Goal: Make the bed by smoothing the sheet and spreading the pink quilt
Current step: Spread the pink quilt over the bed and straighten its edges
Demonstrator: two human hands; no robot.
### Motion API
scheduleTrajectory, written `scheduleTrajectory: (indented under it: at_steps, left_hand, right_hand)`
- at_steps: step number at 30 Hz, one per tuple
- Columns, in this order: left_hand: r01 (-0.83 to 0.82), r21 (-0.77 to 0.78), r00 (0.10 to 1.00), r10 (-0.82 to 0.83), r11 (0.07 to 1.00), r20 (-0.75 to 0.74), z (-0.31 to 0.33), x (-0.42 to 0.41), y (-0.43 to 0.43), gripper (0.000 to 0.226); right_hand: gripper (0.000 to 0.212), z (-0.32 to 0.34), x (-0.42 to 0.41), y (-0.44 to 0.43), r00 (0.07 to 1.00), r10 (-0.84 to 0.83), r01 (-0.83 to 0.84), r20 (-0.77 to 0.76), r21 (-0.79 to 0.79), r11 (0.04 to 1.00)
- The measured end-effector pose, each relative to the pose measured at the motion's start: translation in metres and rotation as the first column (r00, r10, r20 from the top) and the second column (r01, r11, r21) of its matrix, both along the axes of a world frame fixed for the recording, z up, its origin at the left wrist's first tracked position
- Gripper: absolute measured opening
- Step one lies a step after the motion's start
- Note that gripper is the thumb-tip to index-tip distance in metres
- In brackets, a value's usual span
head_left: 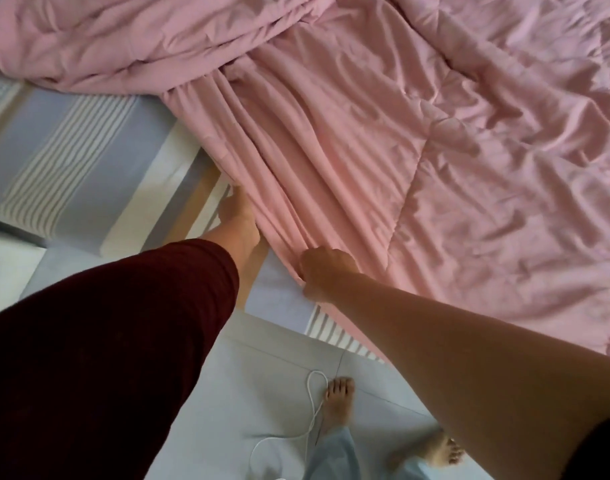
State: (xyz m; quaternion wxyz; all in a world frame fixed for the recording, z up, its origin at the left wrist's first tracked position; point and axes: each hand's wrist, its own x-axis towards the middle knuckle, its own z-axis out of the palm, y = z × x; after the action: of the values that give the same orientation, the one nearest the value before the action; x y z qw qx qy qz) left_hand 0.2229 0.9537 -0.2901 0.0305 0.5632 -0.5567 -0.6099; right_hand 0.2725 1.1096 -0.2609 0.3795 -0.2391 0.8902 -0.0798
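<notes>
The right hand [326, 271] is clenched in a fist on the gathered edge of the quilt [435, 150], knuckles up, with the folds bunched inside it. The left hand [236, 211], coming out of a dark red sleeve [123, 341], lies against the same edge just beside it. Its fingertips slip under a fold, so I cannot tell whether it pinches the cloth or only touches it.

From the two hands the quilt runs up in tight pleats to a crumpled heap at the far side. To the right it lies spread but creased, and its near hem hangs over the bed's edge. The striped sheet [71, 161] is bare to the left.

A one-handed pull would likely drag the pleats along instead of opening them. If the quilt rubs hard on the sheet, the sheet could ruck up again. A white cable [310, 410] loops on the floor touching the foot [338, 400]; a step sideways could snag it.

No brand, label or writing is visible anywhere.
</notes>
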Motion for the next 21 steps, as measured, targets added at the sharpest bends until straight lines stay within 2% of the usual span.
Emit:
scheduleTrajectory:
  at_steps: [2, 6, 7, 9, 11, 14, 16, 18, 19, 21]
  left_hand:
    - [0.0, -0.112, 0.998, 0.007, 0.994, 0.058, 0.003, 0.006, -0.006, 0.048]
    - [-0.009, -0.288, 0.995, 0.037, 0.958, 0.092, 0.023, 0.047, -0.017, 0.017]
    - [-0.044, -0.327, 0.994, 0.073, 0.944, 0.077, 0.025, 0.061, -0.022, 0.013]
    - [-0.222, -0.374, 0.97, 0.241, 0.9, 0.005, 0.028, 0.089, -0.035, 0.01]
    - [-0.294, -0.411, 0.941, 0.337, 0.863, 0.036, 0.032, 0.116, -0.044, 0.012]
    - [-0.199, -0.44, 0.94, 0.298, 0.876, 0.166, 0.03, 0.148, -0.049, 0.012]
    - [-0.094, -0.416, 0.937, 0.222, 0.904, 0.27, 0.02, 0.154, -0.057, 0.018]
    - [0.056, -0.346, 0.908, 0.096, 0.937, 0.408, 0.015, 0.154, -0.06, 0.029]
    - [0.156, -0.353, 0.859, 0.05, 0.923, 0.51, 0.013, 0.151, -0.061, 0.034]
    - [0.157, -0.423, 0.837, 0.107, 0.893, 0.536, 0.021, 0.142, -0.058, 0.049]
  right_hand:
    - [0.036, -0.001, -0.002, -0.001, 0.996, 0.041, -0.039, 0.079, -0.028, 0.999]
    - [0.023, 0.005, 0.009, -0.014, 0.954, 0.208, -0.199, 0.214, -0.063, 0.978]
    - [0.021, 0.008, 0.014, -0.021, 0.939, 0.24, -0.23, 0.245, -0.068, 0.971]
    - [0.022, 0.011, 0.026, -0.035, 0.912, 0.276, -0.269, 0.302, -0.067, 0.961]
    - [0.028, 0.011, 0.039, -0.047, 0.897, 0.31, -0.309, 0.314, -0.054, 0.949]
    - [0.039, 0.003, 0.06, -0.058, 0.902, 0.395, -0.402, 0.174, 0.01, 0.915]
    - [0.038, -0.004, 0.068, -0.061, 0.91, 0.393, -0.403, 0.133, 0.05, 0.914]
    - [0.035, -0.008, 0.069, -0.058, 0.912, 0.365, -0.381, 0.186, 0.056, 0.923]
    - [0.034, -0.009, 0.066, -0.055, 0.905, 0.355, -0.375, 0.236, 0.045, 0.926]
    - [0.033, -0.006, 0.061, -0.046, 0.886, 0.276, -0.294, 0.373, -0.01, 0.956]
